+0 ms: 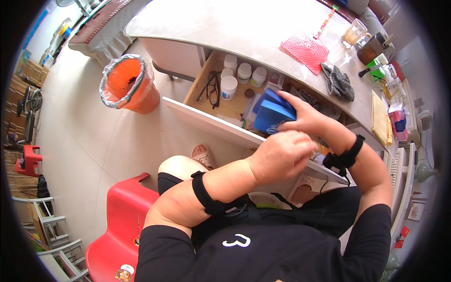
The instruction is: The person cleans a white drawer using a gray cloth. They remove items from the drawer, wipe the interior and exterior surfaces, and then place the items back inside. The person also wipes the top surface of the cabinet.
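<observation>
My right hand point(306, 114) grips a blue box point(273, 116) over the open drawer point(211, 121); a darker blue flat part lies against the box behind it, and motion blurs both. Just below, my left hand point(285, 155) is curled with its back to the camera, so whether its fingers hold anything is hidden. In the drawer are several white plastic bottles point(229, 87), a pair of dark-framed eyeglasses point(213, 91), a small brown round object point(249, 93) and a small printed box point(276, 80). The drawer's right part is partly hidden by my hands.
On the desk point(218, 21) are a pink fly swatter point(306, 53), a dark grey cloth point(337, 83), a glass mug point(353, 33), a dark lidded cup point(372, 48) and a knife point(370, 69). An orange lined bin point(141, 95) stands left of the drawer; a red plastic chair point(123, 218) is beside me.
</observation>
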Motion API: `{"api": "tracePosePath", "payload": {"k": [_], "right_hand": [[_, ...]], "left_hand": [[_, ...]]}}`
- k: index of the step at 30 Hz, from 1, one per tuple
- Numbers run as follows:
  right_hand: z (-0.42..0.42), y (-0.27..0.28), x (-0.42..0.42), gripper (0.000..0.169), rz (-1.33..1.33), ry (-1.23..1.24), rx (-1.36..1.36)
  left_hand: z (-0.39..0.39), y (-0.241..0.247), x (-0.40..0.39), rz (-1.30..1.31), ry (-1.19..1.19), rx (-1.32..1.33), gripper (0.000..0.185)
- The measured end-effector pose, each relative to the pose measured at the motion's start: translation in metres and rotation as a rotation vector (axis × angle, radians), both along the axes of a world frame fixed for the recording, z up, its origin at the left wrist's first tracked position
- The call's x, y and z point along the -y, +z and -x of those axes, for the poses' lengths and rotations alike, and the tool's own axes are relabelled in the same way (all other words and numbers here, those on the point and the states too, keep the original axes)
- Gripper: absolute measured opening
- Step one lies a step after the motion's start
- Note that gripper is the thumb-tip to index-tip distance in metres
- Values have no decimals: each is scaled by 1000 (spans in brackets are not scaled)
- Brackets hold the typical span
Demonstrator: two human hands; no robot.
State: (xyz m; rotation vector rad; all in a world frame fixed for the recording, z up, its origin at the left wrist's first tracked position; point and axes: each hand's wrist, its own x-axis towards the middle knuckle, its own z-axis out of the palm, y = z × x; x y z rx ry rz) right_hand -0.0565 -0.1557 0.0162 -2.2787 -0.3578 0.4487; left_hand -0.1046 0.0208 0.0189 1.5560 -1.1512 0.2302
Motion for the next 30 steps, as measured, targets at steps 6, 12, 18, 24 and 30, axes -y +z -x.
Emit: {"api": "tracePosePath", "payload": {"k": [6, 12, 18, 24, 30], "right_hand": [[-52, -14, -58, 90, 53, 120, -262], [-64, -38, -99, 91, 88, 222, -1], [-63, -67, -125, 93, 202, 253, 146], [-60, -75, -111, 90, 153, 237, 213], [-69, -75, -115, 74, 84, 255, 130]], "left_hand": [[5, 4, -3, 22, -75, 146, 29], [0, 8, -8, 68, -13, 137, 29], [-4, 5, -8, 8, -49, 136, 30], [-1, 1, -6, -4, -30, 157, 33], [-2, 4, -5, -24, -10, 185, 24]]}}
